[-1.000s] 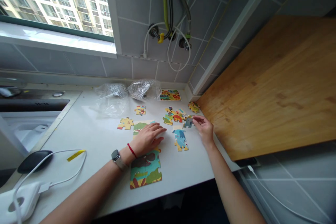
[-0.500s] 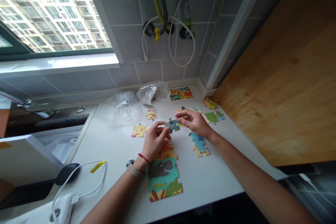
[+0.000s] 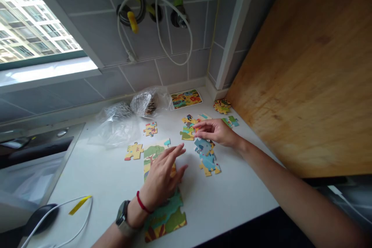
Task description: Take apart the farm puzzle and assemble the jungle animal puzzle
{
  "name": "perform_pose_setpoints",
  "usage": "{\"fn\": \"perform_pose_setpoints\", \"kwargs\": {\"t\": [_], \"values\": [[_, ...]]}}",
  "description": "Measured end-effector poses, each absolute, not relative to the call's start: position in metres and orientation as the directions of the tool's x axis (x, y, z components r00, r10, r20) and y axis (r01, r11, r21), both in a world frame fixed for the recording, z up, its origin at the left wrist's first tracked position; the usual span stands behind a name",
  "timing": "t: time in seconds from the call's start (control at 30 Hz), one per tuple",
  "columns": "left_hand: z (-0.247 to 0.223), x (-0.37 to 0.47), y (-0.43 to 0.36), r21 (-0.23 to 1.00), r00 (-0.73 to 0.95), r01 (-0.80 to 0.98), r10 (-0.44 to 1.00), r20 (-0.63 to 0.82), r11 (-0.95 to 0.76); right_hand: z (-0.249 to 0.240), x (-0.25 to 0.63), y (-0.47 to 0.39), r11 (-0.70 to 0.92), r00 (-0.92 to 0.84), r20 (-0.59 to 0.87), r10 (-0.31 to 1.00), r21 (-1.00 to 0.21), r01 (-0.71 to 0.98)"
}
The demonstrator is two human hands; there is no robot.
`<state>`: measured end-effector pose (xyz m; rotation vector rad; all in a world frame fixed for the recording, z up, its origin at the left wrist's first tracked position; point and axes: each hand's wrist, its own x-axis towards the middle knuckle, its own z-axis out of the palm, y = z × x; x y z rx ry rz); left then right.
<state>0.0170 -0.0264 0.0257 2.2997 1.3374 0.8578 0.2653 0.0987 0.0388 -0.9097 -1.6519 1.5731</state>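
My left hand hovers palm down, fingers spread, above a joined strip of jigsaw puzzle with green and teal animal scenery, hiding its middle. It holds nothing. My right hand is bent in a pinch at the top edge of a blue-grey puzzle piece. That piece meets or overlaps a light-blue animal section below it; whether they are locked together I cannot tell. Yellow and green pieces lie just left of the right fingertips. Two loose yellowish pieces, one lower and one farther back, lie left.
A picture card lies by the back wall, beside clear plastic bags with pieces inside. A small pile of pieces sits near the wooden panel. A sink and white cable are at left.
My left hand has let go of the blue-grey piece and opened, moving down over the joined strip. The blue-grey piece is now by the light-blue section, under my right hand. The view has shifted right.
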Motion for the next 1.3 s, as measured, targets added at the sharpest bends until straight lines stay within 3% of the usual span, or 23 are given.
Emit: {"fn": "perform_pose_setpoints", "kwargs": {"t": [0.17, 0.4, 0.63, 0.83, 1.0, 1.3], "values": [[0.031, 0.015, -0.023, 0.374, 0.583, 0.673, 0.769, 0.262, -0.638, 0.036, 0.284, 0.104, 0.103, -0.499, 0.014, 0.867, -0.983, 0.152], [0.037, 0.043, -0.024, 0.294, 0.763, 0.590, 0.638, 0.101, -0.752, 0.037, 0.294, 0.112, 0.260, -0.418, 0.075, 0.905, -0.877, 0.405], [0.029, 0.037, -0.022, 0.267, 0.745, 0.614, 0.657, 0.113, -0.742, 0.040, 0.298, 0.111, 0.272, -0.472, 0.008, 0.882, -0.826, 0.494], [0.024, 0.032, -0.026, 0.292, 0.712, 0.624, 0.682, 0.167, -0.724, 0.041, 0.301, 0.110, 0.166, -0.517, -0.088, 0.851, -0.890, 0.425], [0.023, 0.031, -0.026, 0.287, 0.689, 0.639, 0.697, 0.197, -0.713, 0.041, 0.303, 0.108, 0.050, -0.658, -0.234, 0.715, -0.922, 0.383], [0.019, 0.031, -0.025, 0.318, 0.680, 0.623, 0.696, 0.232, -0.715, 0.056, 0.302, 0.103, 0.249, -0.674, -0.237, 0.699, -0.804, 0.541]]}}
